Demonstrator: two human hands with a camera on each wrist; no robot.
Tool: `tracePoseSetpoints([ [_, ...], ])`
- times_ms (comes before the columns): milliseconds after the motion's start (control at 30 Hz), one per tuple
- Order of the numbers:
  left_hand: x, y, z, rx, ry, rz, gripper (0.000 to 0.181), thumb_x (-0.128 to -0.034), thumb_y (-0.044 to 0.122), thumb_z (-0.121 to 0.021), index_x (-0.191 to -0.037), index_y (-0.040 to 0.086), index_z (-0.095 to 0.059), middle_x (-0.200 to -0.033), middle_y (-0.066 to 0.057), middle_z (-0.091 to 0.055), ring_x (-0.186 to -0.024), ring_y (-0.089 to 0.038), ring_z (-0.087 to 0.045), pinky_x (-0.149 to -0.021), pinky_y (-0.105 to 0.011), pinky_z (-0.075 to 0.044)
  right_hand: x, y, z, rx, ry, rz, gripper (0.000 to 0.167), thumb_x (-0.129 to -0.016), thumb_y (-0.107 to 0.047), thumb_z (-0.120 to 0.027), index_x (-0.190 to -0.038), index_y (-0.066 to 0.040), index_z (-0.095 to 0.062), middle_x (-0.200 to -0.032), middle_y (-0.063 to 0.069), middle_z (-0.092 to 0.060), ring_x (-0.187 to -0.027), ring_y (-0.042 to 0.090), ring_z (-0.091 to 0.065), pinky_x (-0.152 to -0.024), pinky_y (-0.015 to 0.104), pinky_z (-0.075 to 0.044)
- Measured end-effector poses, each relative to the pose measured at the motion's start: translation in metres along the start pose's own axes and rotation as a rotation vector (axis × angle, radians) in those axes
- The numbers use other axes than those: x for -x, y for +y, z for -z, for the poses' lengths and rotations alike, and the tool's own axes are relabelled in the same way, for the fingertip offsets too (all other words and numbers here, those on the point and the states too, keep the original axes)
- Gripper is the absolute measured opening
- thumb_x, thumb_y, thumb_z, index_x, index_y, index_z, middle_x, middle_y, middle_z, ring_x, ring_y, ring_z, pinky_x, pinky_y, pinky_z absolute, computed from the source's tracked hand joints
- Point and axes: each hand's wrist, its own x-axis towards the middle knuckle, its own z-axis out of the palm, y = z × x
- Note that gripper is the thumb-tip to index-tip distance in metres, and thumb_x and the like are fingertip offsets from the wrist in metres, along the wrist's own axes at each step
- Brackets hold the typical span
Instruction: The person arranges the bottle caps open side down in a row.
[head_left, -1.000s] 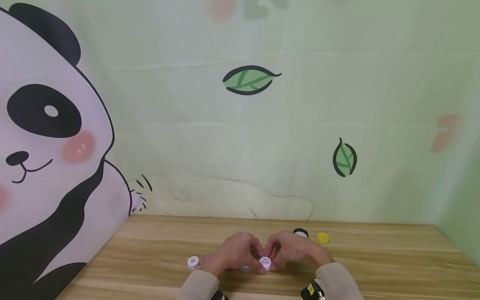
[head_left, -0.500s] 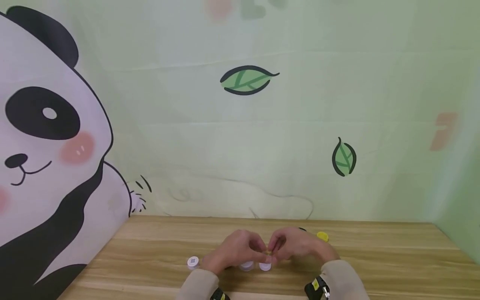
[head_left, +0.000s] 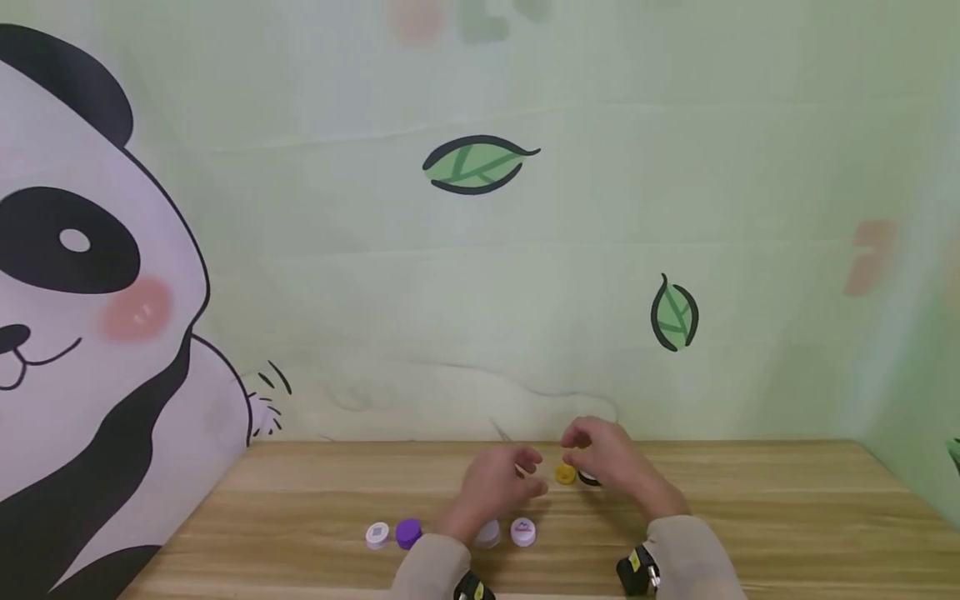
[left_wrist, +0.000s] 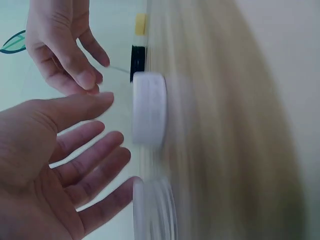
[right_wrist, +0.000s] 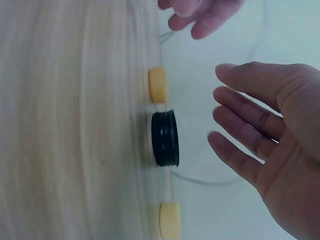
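My left hand (head_left: 501, 482) hovers over the table with loosely spread fingers and holds nothing. Below it lie a white cap with a printed logo (head_left: 522, 532) and a pale, ribbed cap (head_left: 488, 534), partly hidden by the wrist. Farther back, my right hand (head_left: 609, 457) is raised, its fingers relaxed and touching nothing. Nearest to it are a yellow cap (head_left: 566, 473) and a black lid (right_wrist: 165, 138), which the hand partly covers in the head view. A second yellow cap (right_wrist: 170, 220) shows in the right wrist view on the black lid's other side.
At the left of the row lie a white cap with a square code (head_left: 377, 535) and a purple cap (head_left: 408, 533). The wooden table (head_left: 300, 483) meets a pale green wall cloth (head_left: 360, 292) printed with a panda and leaves.
My hands have parted from above the logo cap and moved back, the right one farther. A small yellow thing was between the fingers; a yellow cap now lies left of the black lid.
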Motion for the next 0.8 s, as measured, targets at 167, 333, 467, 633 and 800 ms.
tracePoseSetpoints([
  [167,-0.012,0.006,-0.012,-0.001,0.003,0.020,0.035,-0.0839,0.015,-0.087,-0.115,0.003,-0.076,-0.104,-0.008,-0.078,-0.093,-0.023,-0.074,-0.080,-0.038,-0.057,-0.002,0.005,-0.002,0.062,-0.008,0.010,0.016,-0.091,0.004,-0.079,-0.104,-0.003,-0.072,-0.106,0.007,-0.071,-0.108,0.033,-0.067,-0.098,0.053,-0.054],
  [333,-0.019,0.008,-0.019,-0.009,0.002,0.011,0.031,-0.0856,0.010,-0.085,-0.115,0.001,-0.076,-0.102,-0.010,-0.079,-0.096,-0.026,-0.074,-0.082,-0.038,-0.057,-0.002,0.010,-0.004,0.138,-0.058,0.050,0.025,-0.085,0.006,-0.083,-0.107,-0.001,-0.074,-0.110,0.011,-0.072,-0.107,0.033,-0.066,-0.096,0.052,-0.055],
  [467,-0.019,0.008,-0.019,-0.007,-0.016,-0.022,0.027,-0.0866,0.003,-0.080,-0.113,-0.001,-0.077,-0.100,-0.009,-0.079,-0.095,-0.024,-0.074,-0.081,-0.034,-0.057,-0.003,0.013,-0.008,0.164,-0.086,0.076,0.031,-0.079,0.006,-0.087,-0.107,0.000,-0.075,-0.106,0.009,-0.073,-0.102,0.030,-0.066,-0.095,0.051,-0.054],
  [633,-0.017,0.007,-0.019,-0.010,-0.021,-0.071,0.027,-0.0831,-0.006,-0.074,-0.109,0.001,-0.079,-0.095,-0.007,-0.079,-0.089,-0.020,-0.074,-0.077,-0.029,-0.056,-0.005,0.016,-0.013,0.184,-0.111,0.105,0.026,-0.078,0.005,-0.086,-0.100,-0.005,-0.077,-0.096,0.004,-0.073,-0.094,0.023,-0.066,-0.093,0.049,-0.054],
  [800,-0.015,0.006,-0.017,-0.008,-0.022,-0.101,0.028,-0.0825,-0.008,-0.072,-0.108,0.001,-0.080,-0.097,-0.006,-0.079,-0.088,-0.018,-0.074,-0.076,-0.025,-0.056,-0.007,0.014,-0.015,0.165,-0.102,0.108,0.027,-0.077,0.008,-0.085,-0.099,-0.005,-0.075,-0.090,0.003,-0.071,-0.088,0.021,-0.065,-0.087,0.046,-0.055],
])
